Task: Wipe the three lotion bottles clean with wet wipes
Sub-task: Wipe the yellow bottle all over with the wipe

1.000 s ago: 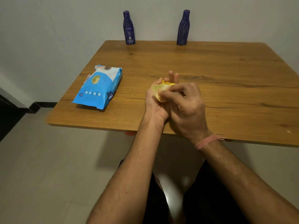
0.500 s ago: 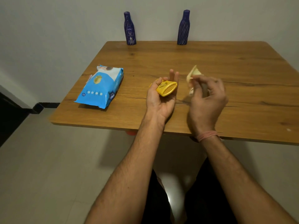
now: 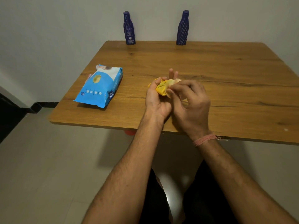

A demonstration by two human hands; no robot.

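Observation:
My left hand [image 3: 156, 97] grips a small yellow lotion bottle [image 3: 160, 88] above the middle of the wooden table [image 3: 226, 75]. My right hand [image 3: 190, 105] pinches a pale wet wipe [image 3: 174, 82] and presses it against the yellow bottle. Two dark blue lotion bottles stand upright at the table's far edge by the wall: one on the left [image 3: 129, 28], one on the right [image 3: 182, 28].
A blue pack of wet wipes [image 3: 99, 87] lies on the left part of the table near its edge. A pink thread bracelet [image 3: 205, 139] circles my right wrist. The wall runs behind the table; pale floor lies below.
My right hand, which had drawn away to the right with the wipe, has come back and pressed the wipe onto the yellow bottle. The left hand kept holding the bottle.

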